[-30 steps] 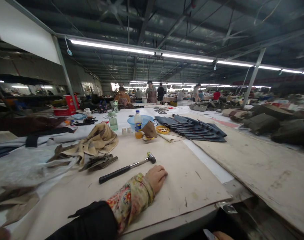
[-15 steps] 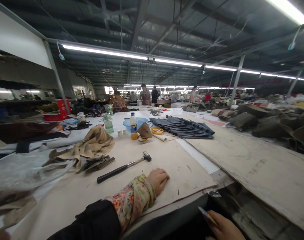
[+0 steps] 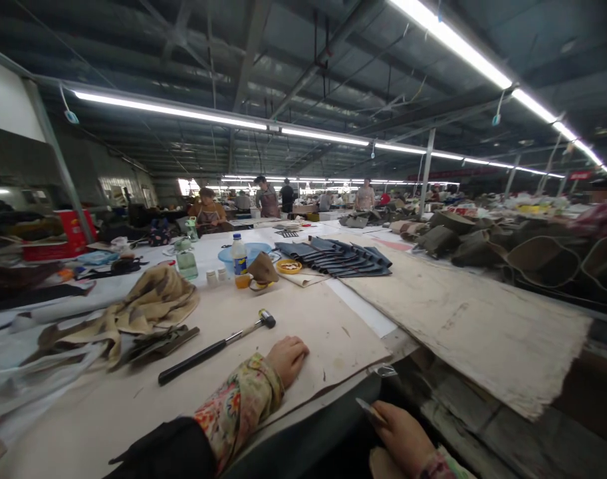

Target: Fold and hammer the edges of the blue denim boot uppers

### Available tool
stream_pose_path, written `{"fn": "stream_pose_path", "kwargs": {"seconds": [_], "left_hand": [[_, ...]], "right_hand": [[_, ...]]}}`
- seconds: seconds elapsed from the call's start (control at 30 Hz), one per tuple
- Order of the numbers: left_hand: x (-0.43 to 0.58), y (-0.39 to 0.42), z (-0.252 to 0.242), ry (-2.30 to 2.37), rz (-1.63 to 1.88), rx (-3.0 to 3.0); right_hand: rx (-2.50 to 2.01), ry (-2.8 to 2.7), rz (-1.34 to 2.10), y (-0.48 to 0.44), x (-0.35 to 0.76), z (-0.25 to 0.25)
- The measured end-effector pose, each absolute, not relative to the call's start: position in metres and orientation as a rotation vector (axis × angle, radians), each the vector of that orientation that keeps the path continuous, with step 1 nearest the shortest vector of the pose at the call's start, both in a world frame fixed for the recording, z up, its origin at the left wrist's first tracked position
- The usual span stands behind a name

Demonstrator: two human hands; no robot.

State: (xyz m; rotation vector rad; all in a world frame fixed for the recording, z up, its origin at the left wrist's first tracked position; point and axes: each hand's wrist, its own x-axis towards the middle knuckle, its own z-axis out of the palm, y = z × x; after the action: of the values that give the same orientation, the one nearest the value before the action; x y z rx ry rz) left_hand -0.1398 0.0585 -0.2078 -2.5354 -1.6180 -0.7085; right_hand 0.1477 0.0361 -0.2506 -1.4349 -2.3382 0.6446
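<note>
seen with 12 o'clock at the far side of a factory workbench and the left hand as centre: at 10 o'clock, a crumpled tan-and-brown patterned cloth point(image 3: 158, 299) lies beside clear plastic sheeting point(image 3: 38, 362). nearer, between 9 and 10 o'clock, rests a black-handled hammer with a yellow-and-black head point(image 3: 203, 358), untouched. a clear plastic bottle with a blue label and blue cap point(image 3: 239, 258) stands at 11 o'clock.

the left hand point(image 3: 289, 359), in a floral sleeve, lies palm down on a flat beige board point(image 3: 338, 326), fingers lightly bent; whether anything is under the palm cannot be told. a fanned stack of dark blue folded pieces point(image 3: 338, 256) sits at 1 o'clock, well apart from it.

at 4 o'clock, the right hand point(image 3: 400, 432) grips a slim pale-grey pointed tool point(image 3: 367, 408), held beyond the board's near edge, its tip aimed at about 10 o'clock, roughly toward the other hand. exact type: unclear.

good handling, by this reading, calls for a firm hold close behind the point, the tip angled off the left hand's line, and those fingers well back from the edge while steadying the board.
</note>
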Motion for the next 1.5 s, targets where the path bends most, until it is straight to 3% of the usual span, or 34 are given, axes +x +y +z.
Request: {"fn": "stream_pose_path", "kwargs": {"seconds": [1.1,1.37,1.5], "left_hand": [[-0.141,0.067,-0.209,-1.609,-0.776,-2.598],[-0.123,0.082,-0.194,-1.798,-0.658,-2.671],[-0.115,0.13,-0.181,-1.907,-0.816,-2.748]], "right_hand": [[-1.39,-2.394,0.702,0.047,0.145,-0.259],[-1.139,-2.325,0.173,0.062,0.13,-0.233],[-0.916,-2.272,-0.007,0.073,0.127,-0.231]]}}
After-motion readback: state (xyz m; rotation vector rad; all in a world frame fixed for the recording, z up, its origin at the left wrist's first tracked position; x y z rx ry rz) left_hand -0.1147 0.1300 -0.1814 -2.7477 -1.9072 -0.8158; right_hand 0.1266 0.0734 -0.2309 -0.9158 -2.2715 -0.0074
